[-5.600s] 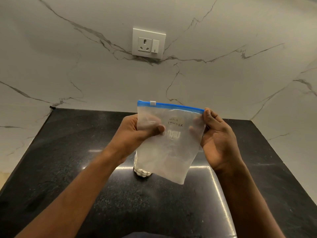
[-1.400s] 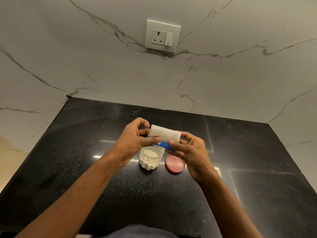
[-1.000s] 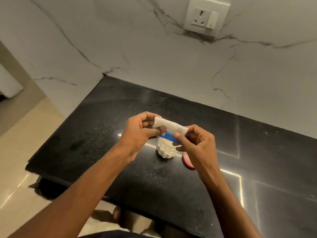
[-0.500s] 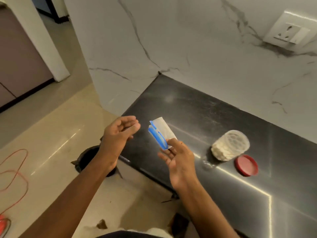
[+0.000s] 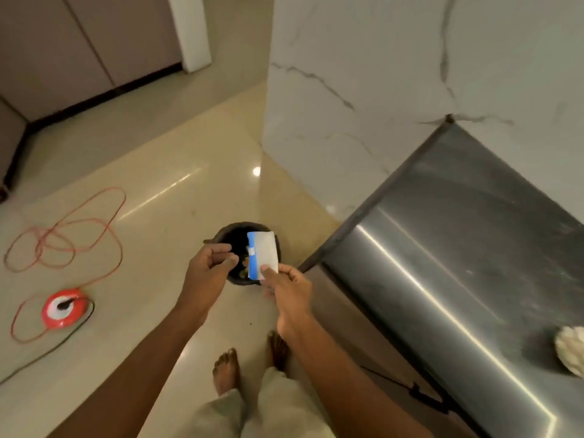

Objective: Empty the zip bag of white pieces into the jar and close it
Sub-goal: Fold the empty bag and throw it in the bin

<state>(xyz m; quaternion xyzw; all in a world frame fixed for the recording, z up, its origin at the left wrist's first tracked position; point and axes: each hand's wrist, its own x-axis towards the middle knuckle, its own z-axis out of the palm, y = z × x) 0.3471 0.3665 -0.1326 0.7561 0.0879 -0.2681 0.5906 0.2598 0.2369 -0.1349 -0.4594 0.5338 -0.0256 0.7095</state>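
Head view has swung left and down since half a second ago, so the beige tiled floor (image 5: 151, 216) now fills most of it and the black stone desk (image 5: 458, 248) sits at the right. A round dark waste bin (image 5: 229, 233) on the floor, with blurred scraps inside, lies below the hands. At the right edge only a cut-off sliver of the clear jar of white pieces (image 5: 572, 349) shows on the desk; its lid is out of frame. The right hand (image 5: 289, 290) pinches the folded, blue-zipped plastic bag (image 5: 264, 256) over the bin. The left hand (image 5: 210, 268), loosely curled, holds nothing.
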